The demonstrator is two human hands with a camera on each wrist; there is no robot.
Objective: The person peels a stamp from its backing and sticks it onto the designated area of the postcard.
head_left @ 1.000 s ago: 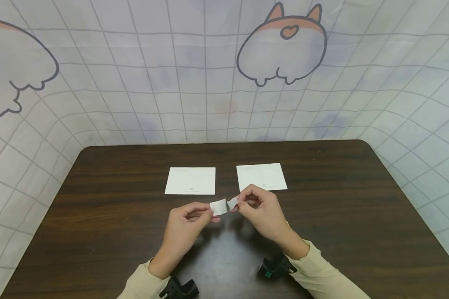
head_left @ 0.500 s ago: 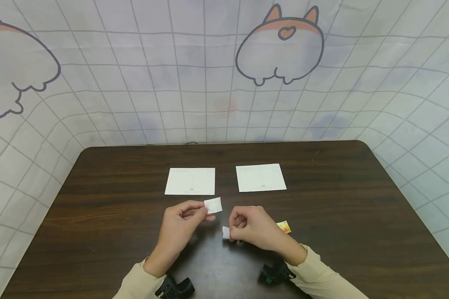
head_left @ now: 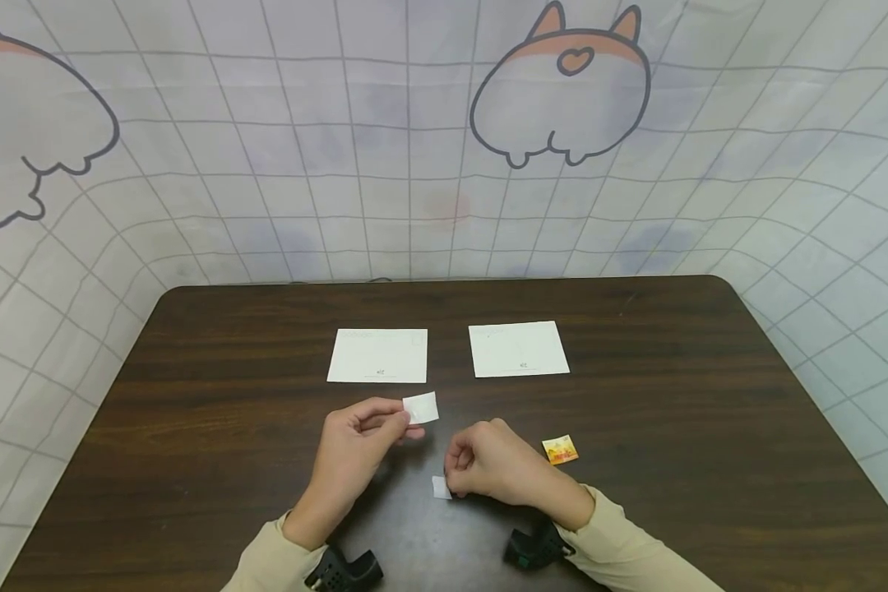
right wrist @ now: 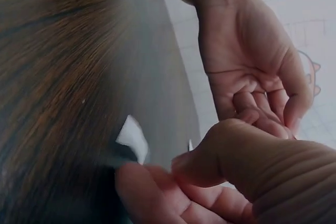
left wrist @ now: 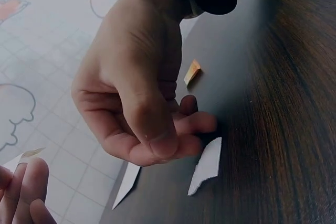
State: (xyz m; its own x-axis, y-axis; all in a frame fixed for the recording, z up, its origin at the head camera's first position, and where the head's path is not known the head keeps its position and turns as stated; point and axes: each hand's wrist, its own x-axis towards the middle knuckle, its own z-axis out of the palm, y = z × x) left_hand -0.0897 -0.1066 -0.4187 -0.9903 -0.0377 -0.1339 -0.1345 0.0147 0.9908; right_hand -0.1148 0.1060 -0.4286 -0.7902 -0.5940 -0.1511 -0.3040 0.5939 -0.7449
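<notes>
We see the scrap (head_left: 440, 487) at the table (head_left: 229, 411), just left of the right hand (head_left: 499, 463).
Head: the right hand is nearer; we cannot tell whether it grips. The left hand (head_left: 363, 444) pinches a larger paper (head_left: 422, 406). Left wrist: the scrap's long axis slants past the right fingers. Right wrist: it shows beyond them.

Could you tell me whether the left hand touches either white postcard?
No, the head view shows dark wooden table between the left hand and both postcards.

Head view high, facing forward-down over table (head_left: 192, 427); wrist views close, tipped sideways, sharing white scrap (left wrist: 207, 166).
</notes>
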